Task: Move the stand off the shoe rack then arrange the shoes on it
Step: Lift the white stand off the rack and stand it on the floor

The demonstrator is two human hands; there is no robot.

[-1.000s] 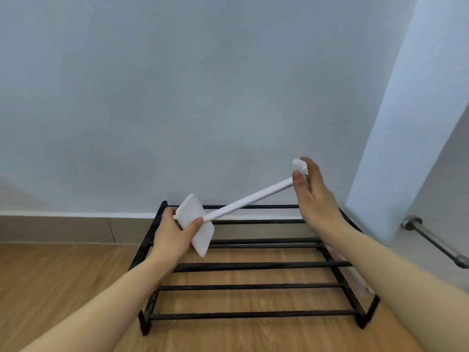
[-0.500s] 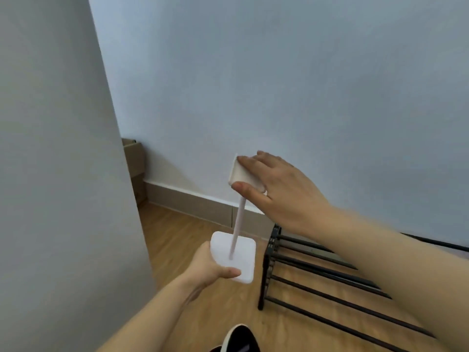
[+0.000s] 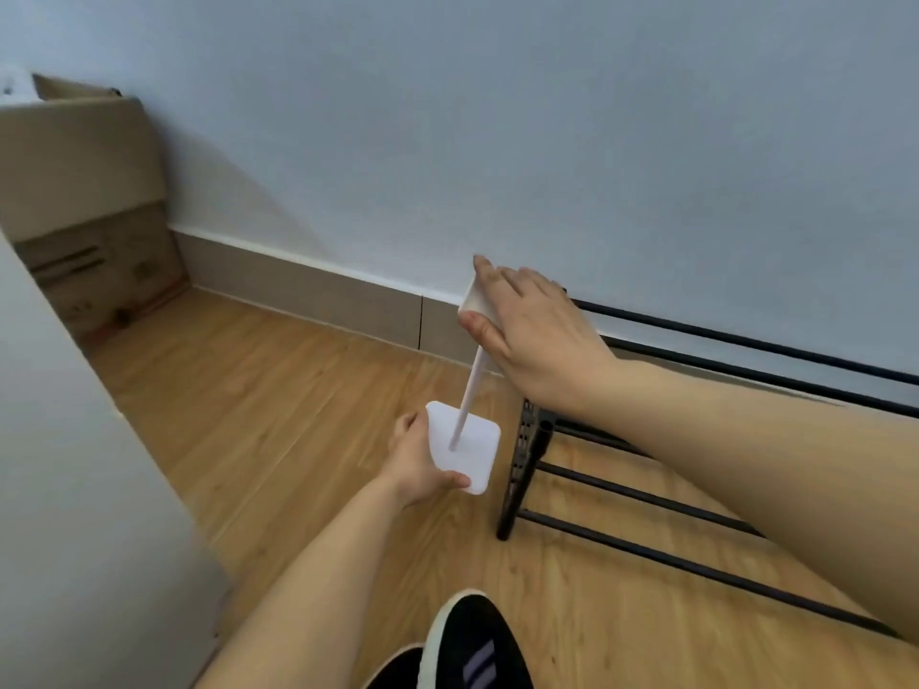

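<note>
A white stand (image 3: 467,442), a flat square base with a thin upright rod and a small top plate, is held upright just left of the black metal shoe rack (image 3: 527,455), low over the wooden floor. My left hand (image 3: 415,464) grips the left edge of its base. My right hand (image 3: 527,335) covers and holds the top plate. A black shoe with a white sole and white stripes (image 3: 470,643) lies at the bottom edge, near me. The rack's bars carry nothing in view.
A cardboard box (image 3: 84,201) stands in the far left corner against the pale wall. A white panel (image 3: 74,489) rises along the left side. Wood floor (image 3: 278,390) stretches between the box and the rack.
The stand has swung from lying tilted over the rack to upright at the rack's left, and has sunk toward the floor. The view has turned left, then tilted down, showing the box and more of the shoe.
</note>
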